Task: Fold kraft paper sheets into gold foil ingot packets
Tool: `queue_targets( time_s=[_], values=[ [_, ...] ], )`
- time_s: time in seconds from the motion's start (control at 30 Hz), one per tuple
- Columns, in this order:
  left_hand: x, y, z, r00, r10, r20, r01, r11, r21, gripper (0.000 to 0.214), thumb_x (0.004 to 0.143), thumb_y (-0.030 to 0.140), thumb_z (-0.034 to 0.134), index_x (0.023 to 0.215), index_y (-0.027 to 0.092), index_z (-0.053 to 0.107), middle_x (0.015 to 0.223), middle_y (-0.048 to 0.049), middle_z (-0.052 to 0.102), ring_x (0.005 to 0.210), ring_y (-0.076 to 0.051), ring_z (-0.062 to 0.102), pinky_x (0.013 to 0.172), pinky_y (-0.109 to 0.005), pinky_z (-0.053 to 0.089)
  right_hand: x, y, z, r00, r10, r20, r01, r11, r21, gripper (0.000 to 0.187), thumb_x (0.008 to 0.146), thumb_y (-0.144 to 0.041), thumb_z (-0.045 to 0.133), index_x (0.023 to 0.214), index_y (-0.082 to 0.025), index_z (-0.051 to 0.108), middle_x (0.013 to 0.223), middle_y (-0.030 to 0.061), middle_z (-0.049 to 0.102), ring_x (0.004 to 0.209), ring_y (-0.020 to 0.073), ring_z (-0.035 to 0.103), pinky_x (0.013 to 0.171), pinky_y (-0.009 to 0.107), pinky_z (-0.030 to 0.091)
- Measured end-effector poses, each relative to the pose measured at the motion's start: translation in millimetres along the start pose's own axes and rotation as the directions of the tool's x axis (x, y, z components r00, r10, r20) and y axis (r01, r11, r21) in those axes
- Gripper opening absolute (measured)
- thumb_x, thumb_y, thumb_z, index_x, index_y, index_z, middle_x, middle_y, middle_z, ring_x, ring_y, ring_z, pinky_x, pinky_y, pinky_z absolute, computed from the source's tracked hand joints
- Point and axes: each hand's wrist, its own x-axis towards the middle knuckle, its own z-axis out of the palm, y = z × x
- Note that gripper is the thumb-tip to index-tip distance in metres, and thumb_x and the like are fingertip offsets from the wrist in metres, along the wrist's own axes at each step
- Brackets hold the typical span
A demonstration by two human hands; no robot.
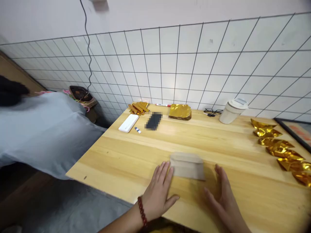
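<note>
A greyish-tan sheet of paper (188, 168) with a fold along its far side lies on the wooden table in front of me. My left hand (161, 186), with a dark red bead bracelet (142, 210) on the wrist, rests flat at the sheet's left edge, fingers stretched out. To the right of the paper, my right hand (222, 194) hovers slightly blurred, thumb and fingers apart and nothing between them.
Folded gold foil pieces (283, 150) line the right side. Along the back are a gold foil stack (180, 111), gold strips (139, 107), a white cup (232, 111), glasses (212, 112), a marker (163, 105), and a white power bank (128, 123). A person (48, 129) bends at left.
</note>
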Motion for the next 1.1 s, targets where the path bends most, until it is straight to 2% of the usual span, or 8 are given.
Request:
queue_targets(
  time_s=[0.07, 0.17, 0.43, 0.67, 0.87, 1.0, 1.1],
  values=[
    [1, 1, -1.4, 1.000, 0.017, 0.015, -0.017, 1.000, -0.019, 0.088, 0.091, 0.054, 0.048, 0.155, 0.017, 0.002, 0.160, -0.0191, 0.014, 0.149, -0.035, 0.012, 0.116, -0.057, 0.025, 4, -4, 0, 1.000, 0.000, -0.002, 0.000, 1.000, -0.002, 0.087, 0.087, -0.050, 0.057, 0.155, -0.024, 0.008, 0.158, 0.0129, 0.023, 0.144, 0.0350, 0.026, 0.116, 0.059, 0.025],
    [2, 0, 0.1, 1.000, -0.010, 0.021, 0.011, 1.000, -0.025, 0.089, 0.090, 0.059, 0.046, 0.155, 0.014, 0.005, 0.160, -0.0212, 0.013, 0.149, -0.035, 0.008, 0.117, -0.058, 0.022, 10, -5, 1, 1.000, -0.003, -0.025, 0.004, 1.000, 0.004, 0.093, 0.085, -0.052, 0.059, 0.155, -0.023, 0.005, 0.157, 0.0154, 0.025, 0.142, 0.0344, 0.031, 0.114, 0.058, 0.028],
    [5, -1, 5.7, 1.000, -0.005, -0.012, 0.004, 0.999, -0.044, 0.089, 0.088, 0.062, 0.046, 0.153, 0.010, 0.015, 0.159, -0.0225, 0.015, 0.149, -0.036, 0.007, 0.118, -0.057, 0.020, 16, -3, 0, 0.995, -0.002, -0.095, 0.004, 1.000, 0.022, 0.094, 0.083, -0.053, 0.062, 0.154, -0.027, 0.008, 0.156, 0.0135, 0.028, 0.138, 0.0321, 0.038, 0.113, 0.055, 0.032],
    [6, 2, 4.4, 1.000, -0.008, 0.024, 0.008, 1.000, -0.007, 0.086, 0.089, 0.061, 0.044, 0.152, 0.007, 0.020, 0.159, -0.0225, 0.017, 0.149, -0.035, 0.009, 0.119, -0.054, 0.019, 20, 11, 4, 0.984, -0.020, -0.175, 0.037, 0.995, 0.095, 0.090, 0.082, -0.054, 0.063, 0.153, -0.030, 0.012, 0.154, 0.0121, 0.030, 0.133, 0.0298, 0.045, 0.112, 0.052, 0.036],
    [8, 4, 1.3, 0.998, -0.021, 0.051, 0.023, 0.999, -0.032, 0.084, 0.089, 0.061, 0.045, 0.150, 0.007, 0.026, 0.156, -0.0226, 0.027, 0.147, -0.036, 0.017, 0.118, -0.054, 0.018, 23, 14, 3, 0.982, -0.024, -0.187, 0.042, 0.995, 0.094, 0.095, 0.081, -0.052, 0.067, 0.153, -0.023, 0.012, 0.152, 0.0178, 0.032, 0.129, 0.0324, 0.049, 0.108, 0.053, 0.040],
    [8, 4, 1.0, 1.000, 0.002, 0.030, -0.001, 0.999, -0.038, 0.073, 0.089, 0.060, 0.045, 0.144, 0.013, 0.040, 0.150, -0.0204, 0.038, 0.143, -0.035, 0.029, 0.117, -0.054, 0.021, 24, 13, 3, 0.981, -0.034, -0.190, 0.049, 0.996, 0.077, 0.093, 0.080, -0.053, 0.067, 0.152, -0.022, 0.017, 0.150, 0.0180, 0.036, 0.128, 0.0331, 0.050, 0.107, 0.052, 0.041],
    [8, 4, 0.7, 1.000, 0.007, 0.021, -0.006, 1.000, -0.019, 0.068, 0.088, 0.060, 0.047, 0.137, 0.013, 0.048, 0.149, -0.0206, 0.040, 0.141, -0.036, 0.032, 0.116, -0.053, 0.022, 25, 12, 2, 0.986, -0.030, -0.166, 0.037, 0.999, 0.039, 0.088, 0.079, -0.053, 0.067, 0.150, -0.022, 0.024, 0.148, 0.0176, 0.039, 0.125, 0.0337, 0.052, 0.106, 0.052, 0.042]
  ],
)
